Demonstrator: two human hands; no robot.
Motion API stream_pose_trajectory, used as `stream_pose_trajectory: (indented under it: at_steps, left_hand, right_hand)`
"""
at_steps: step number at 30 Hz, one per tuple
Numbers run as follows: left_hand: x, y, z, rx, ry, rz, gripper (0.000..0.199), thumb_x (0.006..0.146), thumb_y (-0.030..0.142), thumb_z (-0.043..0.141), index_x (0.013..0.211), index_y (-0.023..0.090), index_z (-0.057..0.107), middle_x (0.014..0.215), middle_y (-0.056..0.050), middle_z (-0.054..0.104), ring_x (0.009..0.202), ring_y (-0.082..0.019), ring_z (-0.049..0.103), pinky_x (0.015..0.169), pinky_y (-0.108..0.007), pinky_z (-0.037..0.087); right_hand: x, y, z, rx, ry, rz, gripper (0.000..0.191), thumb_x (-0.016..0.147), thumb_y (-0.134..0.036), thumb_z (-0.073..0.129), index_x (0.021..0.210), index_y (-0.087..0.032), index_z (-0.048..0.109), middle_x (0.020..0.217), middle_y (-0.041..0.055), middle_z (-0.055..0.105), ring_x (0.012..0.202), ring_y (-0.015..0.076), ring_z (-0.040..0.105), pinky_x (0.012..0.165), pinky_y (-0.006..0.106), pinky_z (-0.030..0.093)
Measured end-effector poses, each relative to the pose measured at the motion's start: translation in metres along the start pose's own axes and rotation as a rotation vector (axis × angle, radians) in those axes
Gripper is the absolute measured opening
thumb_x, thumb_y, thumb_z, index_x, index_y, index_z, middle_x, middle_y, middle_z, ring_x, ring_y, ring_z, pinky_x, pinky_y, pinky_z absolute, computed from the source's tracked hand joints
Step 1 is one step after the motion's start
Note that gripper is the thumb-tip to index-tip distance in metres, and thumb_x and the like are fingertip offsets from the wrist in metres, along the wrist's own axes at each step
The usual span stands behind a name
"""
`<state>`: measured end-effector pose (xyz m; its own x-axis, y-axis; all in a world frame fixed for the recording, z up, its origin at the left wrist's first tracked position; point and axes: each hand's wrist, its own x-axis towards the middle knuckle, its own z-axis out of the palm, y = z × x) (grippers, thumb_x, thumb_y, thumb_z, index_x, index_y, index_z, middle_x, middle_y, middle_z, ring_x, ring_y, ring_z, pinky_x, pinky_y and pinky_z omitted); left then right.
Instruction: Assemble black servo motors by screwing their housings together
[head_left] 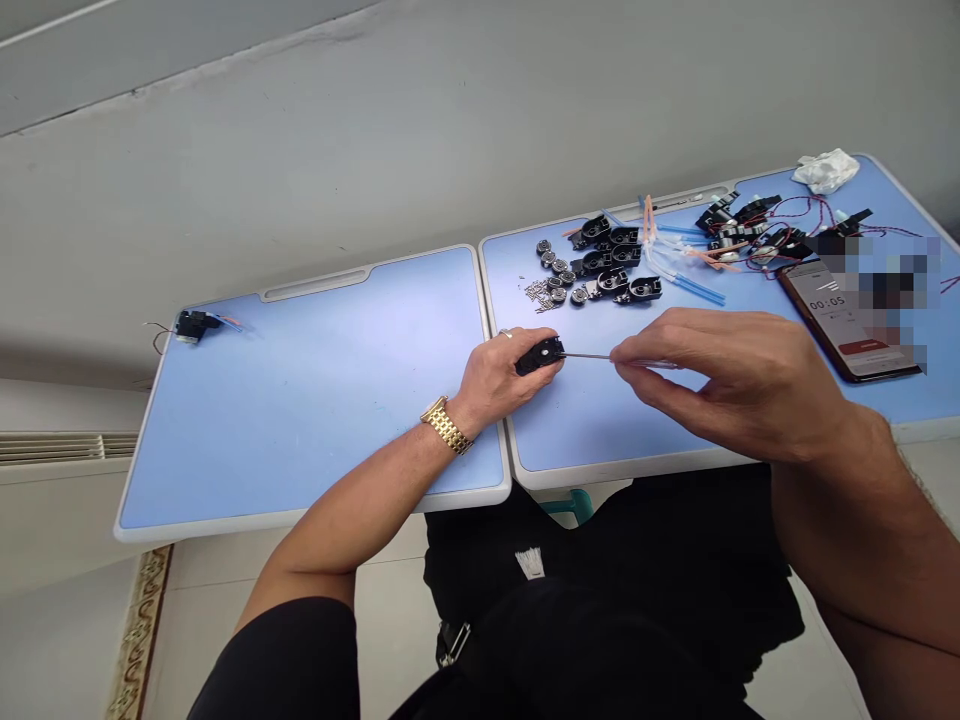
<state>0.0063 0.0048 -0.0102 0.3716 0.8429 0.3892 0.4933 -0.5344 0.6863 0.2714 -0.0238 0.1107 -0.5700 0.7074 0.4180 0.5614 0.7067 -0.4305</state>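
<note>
My left hand [504, 376], with a gold watch at its wrist, is closed around a small black plastic housing [541, 354] with a pale round spot on its face. From the right, my right hand [720, 375] pinches a thin screwdriver [587, 356]; its metal shaft reaches the housing's right end. The fingers hide most of the screwdriver's handle. Just beyond my hands lie several open black housings [611, 262], a row of small round metal parts [555, 263] and a pile of small screws [537, 294].
Two blue-topped tables [337, 400] stand side by side with a seam between them. Blue and orange strips [679, 262], black assemblies with red wires [757, 230], crumpled tissue [825, 171] and a phone [847, 320] occupy the right table. One wired black assembly [196, 326] sits far left.
</note>
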Motion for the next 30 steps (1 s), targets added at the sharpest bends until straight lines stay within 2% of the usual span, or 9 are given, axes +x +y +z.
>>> stream_pose_trajectory:
  at_steps: [4, 8, 10, 12, 15, 18, 20, 26, 30]
  left_hand:
    - [0.000, 0.001, -0.001, 0.006, -0.002, -0.011, 0.031, 0.104, 0.034, 0.078, 0.133, 0.023, 0.076, 0.112, -0.006, 0.086, 0.097, -0.019, 0.080, 0.090, -0.035, 0.065]
    - [0.001, -0.001, -0.002, 0.012, -0.022, 0.005, 0.028, 0.103, 0.033, 0.081, 0.128, 0.022, 0.077, 0.109, -0.005, 0.085, 0.095, -0.019, 0.080, 0.090, -0.035, 0.065]
    - [0.001, -0.002, -0.002, -0.004, -0.022, 0.057, 0.028, 0.101, 0.032, 0.083, 0.127, 0.022, 0.077, 0.118, -0.008, 0.085, 0.105, -0.021, 0.081, 0.095, -0.038, 0.067]
    - [0.001, -0.003, -0.002, -0.023, -0.020, 0.105, 0.030, 0.100, 0.031, 0.084, 0.128, 0.022, 0.077, 0.136, -0.012, 0.080, 0.115, -0.023, 0.080, 0.100, -0.041, 0.068]
    - [0.001, -0.003, -0.001, -0.053, -0.037, 0.130, 0.030, 0.101, 0.031, 0.084, 0.129, 0.022, 0.077, 0.155, -0.016, 0.070, 0.110, -0.021, 0.080, 0.100, -0.044, 0.069]
    - [0.000, -0.003, -0.001, -0.058, -0.064, 0.122, 0.030, 0.101, 0.031, 0.084, 0.130, 0.024, 0.077, 0.159, -0.016, 0.067, 0.106, -0.020, 0.080, 0.099, -0.044, 0.071]
    - [0.000, -0.003, -0.001, -0.045, -0.062, 0.116, 0.032, 0.101, 0.030, 0.084, 0.132, 0.025, 0.076, 0.158, -0.015, 0.068, 0.111, -0.022, 0.080, 0.099, -0.045, 0.071]
    - [-0.001, -0.004, 0.000, -0.035, -0.020, 0.154, 0.035, 0.104, 0.032, 0.080, 0.138, 0.025, 0.073, 0.145, -0.013, 0.076, 0.129, -0.025, 0.078, 0.108, -0.046, 0.069]
    - [0.000, -0.004, -0.001, -0.039, -0.012, 0.176, 0.036, 0.105, 0.033, 0.079, 0.139, 0.022, 0.074, 0.141, -0.013, 0.078, 0.127, -0.024, 0.079, 0.109, -0.044, 0.070]
  right_hand:
    - [-0.004, 0.000, 0.001, 0.108, 0.095, 0.063, 0.017, 0.100, -0.021, 0.073, 0.103, -0.036, 0.081, 0.092, -0.0002, 0.084, 0.078, 0.0266, 0.079, 0.071, 0.045, 0.061]
    - [-0.005, 0.007, 0.005, 0.116, 0.200, 0.157, 0.013, 0.100, -0.025, 0.076, 0.099, -0.037, 0.080, 0.088, -0.0003, 0.084, 0.069, 0.0257, 0.074, 0.064, 0.047, 0.059]
    - [-0.002, 0.014, 0.007, 0.118, 0.250, 0.196, 0.011, 0.099, -0.025, 0.076, 0.096, -0.036, 0.078, 0.088, 0.0014, 0.084, 0.068, 0.0254, 0.073, 0.064, 0.047, 0.058]
    - [0.003, 0.021, 0.009, 0.138, 0.298, 0.226, 0.009, 0.097, -0.025, 0.077, 0.093, -0.033, 0.077, 0.086, 0.0028, 0.083, 0.070, 0.0256, 0.074, 0.066, 0.047, 0.058]
    - [0.016, 0.032, 0.014, 0.200, 0.347, 0.303, 0.009, 0.091, -0.024, 0.081, 0.086, -0.031, 0.076, 0.076, 0.0008, 0.078, 0.066, 0.0241, 0.073, 0.063, 0.044, 0.056]
    - [0.027, 0.040, 0.018, 0.284, 0.287, 0.346, 0.011, 0.092, -0.026, 0.080, 0.085, -0.031, 0.075, 0.075, 0.0012, 0.077, 0.066, 0.0225, 0.071, 0.062, 0.042, 0.056]
    - [0.033, 0.045, 0.022, 0.321, 0.249, 0.354, 0.012, 0.093, -0.025, 0.079, 0.084, -0.032, 0.074, 0.076, 0.0011, 0.076, 0.067, 0.0216, 0.070, 0.062, 0.040, 0.056]
    - [0.037, 0.057, 0.032, 0.412, 0.281, 0.368, 0.012, 0.081, -0.021, 0.083, 0.080, -0.029, 0.074, 0.069, -0.0020, 0.072, 0.059, 0.0188, 0.064, 0.053, 0.036, 0.048]
    - [0.034, 0.057, 0.032, 0.410, 0.244, 0.392, 0.012, 0.089, -0.026, 0.080, 0.082, -0.031, 0.073, 0.072, -0.0009, 0.072, 0.063, 0.0212, 0.065, 0.057, 0.041, 0.052]
